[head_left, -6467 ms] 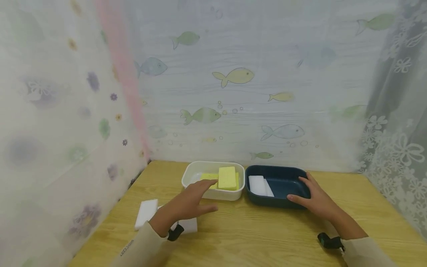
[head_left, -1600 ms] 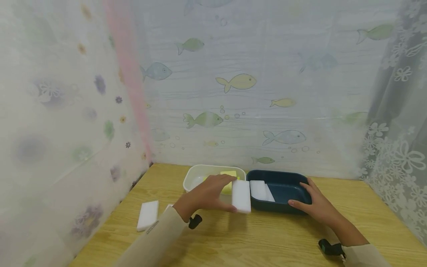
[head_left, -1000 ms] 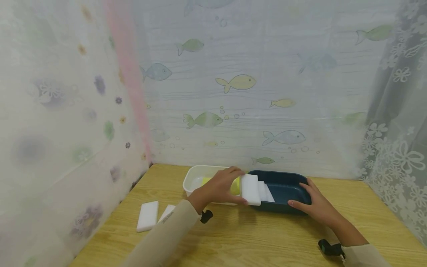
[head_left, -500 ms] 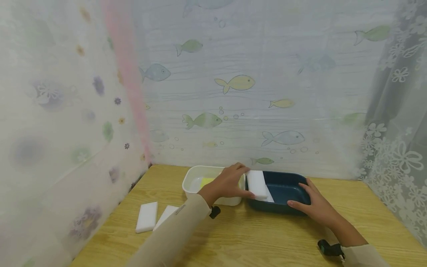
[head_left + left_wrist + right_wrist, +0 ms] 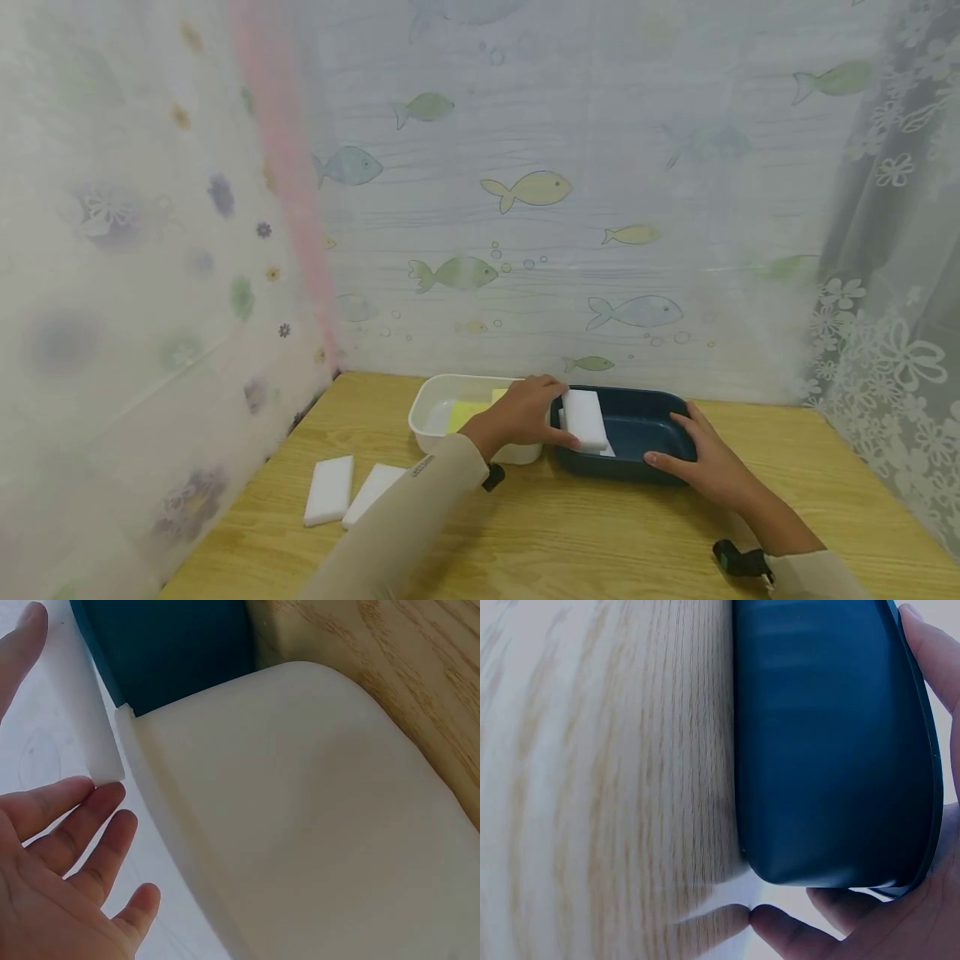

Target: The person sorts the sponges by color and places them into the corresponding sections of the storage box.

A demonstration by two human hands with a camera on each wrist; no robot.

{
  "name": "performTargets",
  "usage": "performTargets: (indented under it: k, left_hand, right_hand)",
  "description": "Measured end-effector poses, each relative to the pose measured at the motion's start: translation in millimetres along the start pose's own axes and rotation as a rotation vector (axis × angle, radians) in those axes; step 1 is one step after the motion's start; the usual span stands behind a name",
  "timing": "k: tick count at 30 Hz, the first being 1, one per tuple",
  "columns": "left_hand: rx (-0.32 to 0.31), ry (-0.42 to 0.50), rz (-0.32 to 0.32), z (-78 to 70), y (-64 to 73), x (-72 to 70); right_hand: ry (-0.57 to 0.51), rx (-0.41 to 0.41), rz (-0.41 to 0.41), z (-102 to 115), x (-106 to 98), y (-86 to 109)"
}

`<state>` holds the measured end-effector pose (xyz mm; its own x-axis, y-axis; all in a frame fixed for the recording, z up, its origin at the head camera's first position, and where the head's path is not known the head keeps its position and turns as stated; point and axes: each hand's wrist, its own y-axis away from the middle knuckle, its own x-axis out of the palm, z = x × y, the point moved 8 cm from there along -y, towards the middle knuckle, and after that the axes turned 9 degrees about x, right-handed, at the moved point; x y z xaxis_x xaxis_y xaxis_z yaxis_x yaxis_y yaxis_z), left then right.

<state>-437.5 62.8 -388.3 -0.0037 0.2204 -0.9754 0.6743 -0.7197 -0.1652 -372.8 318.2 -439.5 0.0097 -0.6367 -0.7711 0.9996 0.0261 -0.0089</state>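
My left hand (image 5: 521,414) pinches a white sponge (image 5: 585,419), a flat block, between thumb and fingers at the left end of the dark blue container (image 5: 641,425). Beneath it, another white piece shows as a small corner; whether the two touch I cannot tell. In the left wrist view, the held sponge (image 5: 86,705) is tilted between thumb and fingertips, beyond the wall of the white container (image 5: 285,802). My right hand (image 5: 712,462) grips the right end of the blue container, thumb at the front rim. In the right wrist view, its fingers curl around the container's end (image 5: 840,750).
The white container (image 5: 431,404) stands against the blue one's left side, with yellow sponges (image 5: 465,415) in it, partly behind my left hand. Two white sponges lie at the left of the wooden table (image 5: 600,533): one flat block (image 5: 328,490), another (image 5: 371,492) partly under my sleeve.
My left hand has carried the white sponge rightward from in front of the white container to over the blue container's left end. The right hand has stayed on the blue container.
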Motion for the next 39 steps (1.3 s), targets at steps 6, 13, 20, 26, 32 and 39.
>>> performTargets:
  k: [6,13,20,26,32,39]
  left_hand:
    - [0.014,-0.058,0.021,-0.2,-2.6,0.8]
    - [0.028,-0.1,0.057,-1.8,-3.8,2.9]
    - [0.008,-0.119,0.087,0.6,-4.2,7.2]
    - [0.016,-0.149,0.094,-0.7,-4.7,7.3]
    - [0.004,-0.146,0.112,0.5,-4.7,9.5]
    - [-0.004,-0.157,0.115,4.1,-6.4,14.2]
  right_hand:
    - [0.005,-0.004,-0.006,1,0,0.5]
    - [0.013,0.005,-0.004,1,1,-0.1]
    - [0.022,0.007,-0.01,2,1,-0.2]
    - [0.024,0.011,-0.012,0,1,-0.9]
    - [0.02,0.009,-0.009,0,1,-1.2]
    - [0.014,0.0,-0.01,0,1,-0.7]
